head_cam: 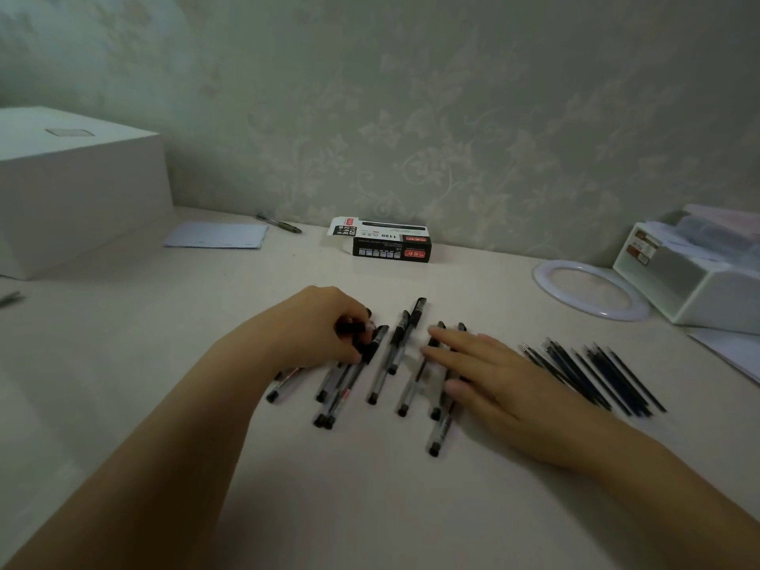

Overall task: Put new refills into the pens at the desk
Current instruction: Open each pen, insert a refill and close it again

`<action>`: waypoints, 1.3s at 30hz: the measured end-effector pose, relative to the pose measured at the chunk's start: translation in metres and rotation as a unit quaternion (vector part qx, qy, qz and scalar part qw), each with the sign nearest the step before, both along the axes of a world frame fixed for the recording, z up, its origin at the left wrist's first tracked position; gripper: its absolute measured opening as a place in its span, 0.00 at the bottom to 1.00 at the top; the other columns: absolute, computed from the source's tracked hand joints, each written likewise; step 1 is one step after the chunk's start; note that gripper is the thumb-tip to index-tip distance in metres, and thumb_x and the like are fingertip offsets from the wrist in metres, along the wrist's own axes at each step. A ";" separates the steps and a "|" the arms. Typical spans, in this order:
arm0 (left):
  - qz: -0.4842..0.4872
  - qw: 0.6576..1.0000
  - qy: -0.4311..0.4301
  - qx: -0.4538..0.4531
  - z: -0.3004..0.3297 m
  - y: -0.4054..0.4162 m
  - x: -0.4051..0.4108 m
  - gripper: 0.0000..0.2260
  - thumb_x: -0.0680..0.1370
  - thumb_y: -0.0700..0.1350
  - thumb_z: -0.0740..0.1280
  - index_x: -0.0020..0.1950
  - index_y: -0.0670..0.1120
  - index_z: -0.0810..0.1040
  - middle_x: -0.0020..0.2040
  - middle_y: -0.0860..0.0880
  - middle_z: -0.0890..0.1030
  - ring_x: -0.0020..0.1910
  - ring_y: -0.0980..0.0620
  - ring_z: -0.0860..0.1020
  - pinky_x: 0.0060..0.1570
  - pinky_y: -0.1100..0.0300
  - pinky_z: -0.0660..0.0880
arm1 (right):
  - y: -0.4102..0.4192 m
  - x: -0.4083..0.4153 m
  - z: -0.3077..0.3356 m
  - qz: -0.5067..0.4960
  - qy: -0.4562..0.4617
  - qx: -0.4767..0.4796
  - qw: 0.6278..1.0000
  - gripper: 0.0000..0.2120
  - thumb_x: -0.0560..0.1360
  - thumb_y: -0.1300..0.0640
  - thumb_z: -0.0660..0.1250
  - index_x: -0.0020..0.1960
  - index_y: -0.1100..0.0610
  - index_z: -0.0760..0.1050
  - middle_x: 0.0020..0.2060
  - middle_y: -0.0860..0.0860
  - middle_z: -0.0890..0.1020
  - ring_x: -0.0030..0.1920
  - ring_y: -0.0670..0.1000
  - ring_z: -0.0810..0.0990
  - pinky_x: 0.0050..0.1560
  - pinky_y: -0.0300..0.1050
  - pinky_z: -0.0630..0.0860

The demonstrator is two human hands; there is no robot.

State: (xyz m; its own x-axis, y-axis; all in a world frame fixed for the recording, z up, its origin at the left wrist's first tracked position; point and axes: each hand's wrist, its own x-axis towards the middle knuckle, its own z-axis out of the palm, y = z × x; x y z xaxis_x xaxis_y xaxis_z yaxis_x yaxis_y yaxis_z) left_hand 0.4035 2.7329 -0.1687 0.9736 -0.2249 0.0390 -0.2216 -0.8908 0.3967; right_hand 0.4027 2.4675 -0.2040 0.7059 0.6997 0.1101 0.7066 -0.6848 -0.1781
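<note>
Head view: left hand (pixel 325 327) curls around capped pens (pixel 382 364) on the worktop (pixel 370 508), right hand (pixel 489 376) rests flat on others, refills (pixel 596 376) lie untouched alongside, so refilling seems barely begun.

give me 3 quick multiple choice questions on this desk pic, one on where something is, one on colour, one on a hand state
1. Where does the pile of loose refills lie?
A. right of the right hand
B. inside the pen box
C. on the white box

2. What colour are the pen caps?
A. red
B. black
C. green

3. What is the left hand doing?
A. lying flat
B. gripping pens
C. lifting the ring

Key: 1 A, the refills fan out beyond the right hand. 2 B, every cap looks black. 3 B, its fingers curl round pens.
</note>
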 end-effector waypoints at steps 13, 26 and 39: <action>0.025 0.998 -0.048 -0.012 0.004 0.017 0.002 0.08 0.72 0.42 0.70 0.49 0.51 0.83 0.44 0.54 0.82 0.45 0.54 0.78 0.48 0.59 0.76 | 0.042 0.015 -0.003 0.037 0.050 -0.105 0.993 0.31 0.75 0.30 0.34 0.77 0.34 0.38 0.77 0.33 0.38 0.74 0.33 0.34 0.76 0.45 0.35; 0.094 0.994 -0.045 -0.016 0.008 0.045 0.000 0.11 0.71 0.42 0.73 0.52 0.50 0.81 0.49 0.51 0.80 0.50 0.51 0.77 0.49 0.59 0.73 | 0.078 0.020 0.005 0.068 0.052 -0.102 0.991 0.31 0.76 0.33 0.37 0.78 0.37 0.39 0.78 0.35 0.39 0.76 0.35 0.37 0.78 0.46 0.39; 0.110 0.994 0.015 0.010 0.003 0.052 0.001 0.08 0.74 0.46 0.71 0.52 0.52 0.81 0.44 0.53 0.78 0.46 0.53 0.76 0.43 0.62 0.69 | 0.114 0.026 0.007 0.085 0.009 -0.100 0.991 0.29 0.81 0.37 0.42 0.79 0.41 0.39 0.79 0.39 0.41 0.78 0.42 0.41 0.77 0.49 0.41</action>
